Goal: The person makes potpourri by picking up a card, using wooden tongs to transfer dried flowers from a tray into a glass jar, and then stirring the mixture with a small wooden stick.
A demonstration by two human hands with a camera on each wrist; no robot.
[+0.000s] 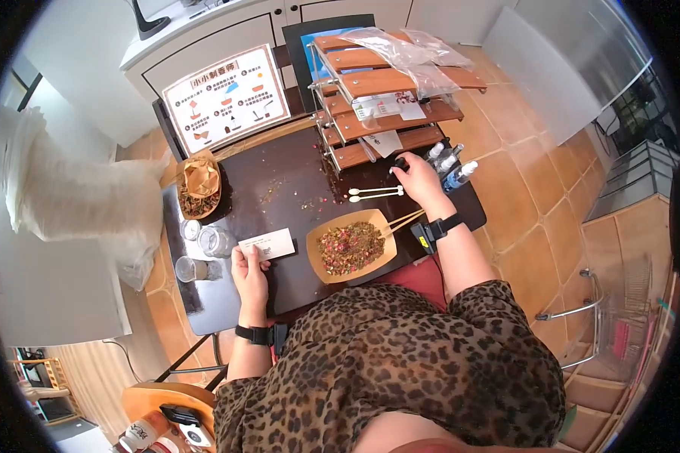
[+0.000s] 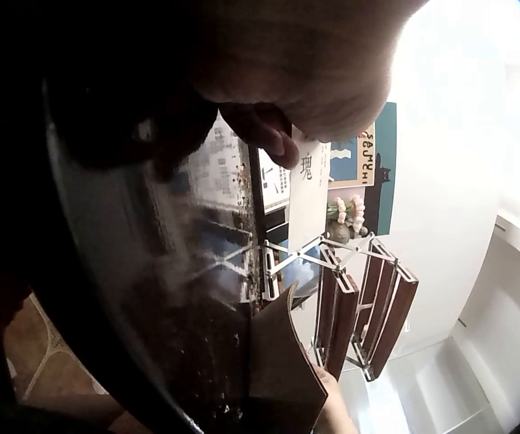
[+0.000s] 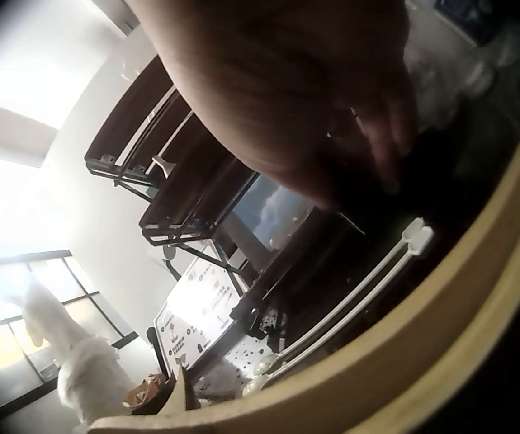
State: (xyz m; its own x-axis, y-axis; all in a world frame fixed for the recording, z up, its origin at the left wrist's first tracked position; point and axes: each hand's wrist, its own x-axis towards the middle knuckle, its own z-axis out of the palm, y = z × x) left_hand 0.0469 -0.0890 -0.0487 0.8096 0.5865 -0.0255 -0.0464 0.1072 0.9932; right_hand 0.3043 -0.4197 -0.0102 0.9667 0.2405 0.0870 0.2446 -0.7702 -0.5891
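Observation:
My left hand (image 1: 251, 281) pinches a small white card (image 1: 278, 242) at its lower left corner, above the table; printed characters show on the card (image 2: 308, 194) in the left wrist view. At the table's right side my right hand (image 1: 421, 181) has a small black object (image 1: 399, 161) between thumb and forefinger. Its shape is mostly hidden, and dark shadow covers it in the right wrist view. Two white spoon-like sticks (image 1: 375, 192) lie just left of that hand. Between my hands sits a brown paper tray (image 1: 315, 260) of dried petals and herbs (image 1: 349, 249), with thin wooden sticks (image 1: 406, 220) leaning out.
Spray bottles (image 1: 459, 176) stand right of my right hand. A folding wooden rack (image 1: 389, 83) with plastic bags rises behind it. At the left are glass jars (image 1: 217, 241), a clear cup (image 1: 191, 269) and another filled paper tray (image 1: 216, 205). An instruction board (image 1: 227, 98) stands at the back.

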